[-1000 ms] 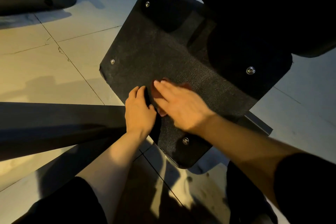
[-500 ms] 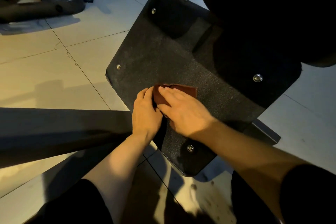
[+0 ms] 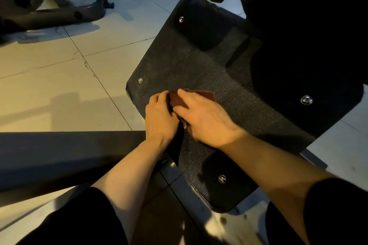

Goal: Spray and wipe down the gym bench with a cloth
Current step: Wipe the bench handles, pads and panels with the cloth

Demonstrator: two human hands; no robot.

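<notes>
A dark red cloth point(image 3: 201, 95) lies on the black textured plate point(image 3: 179, 61) of the gym bench, near the plate's left edge. My right hand point(image 3: 205, 119) lies flat on the cloth with straight fingers and covers most of it. My left hand point(image 3: 159, 119) is right beside it, fingers curled down at the cloth's left edge, where they seem to hold it. The fingertips of that hand are hidden. No spray bottle is in view.
A black padded part of the bench point(image 3: 298, 26) overhangs the plate at the upper right. A dark bar point(image 3: 59, 155) runs in from the left under my left forearm. Another machine's frame point(image 3: 59, 18) stands on the tiled floor point(image 3: 49, 85) at top left.
The cloth, almost hidden under my right hand a second ago, now shows past the fingers. Both hands stay together at the plate's left edge, and the view has shifted slightly.
</notes>
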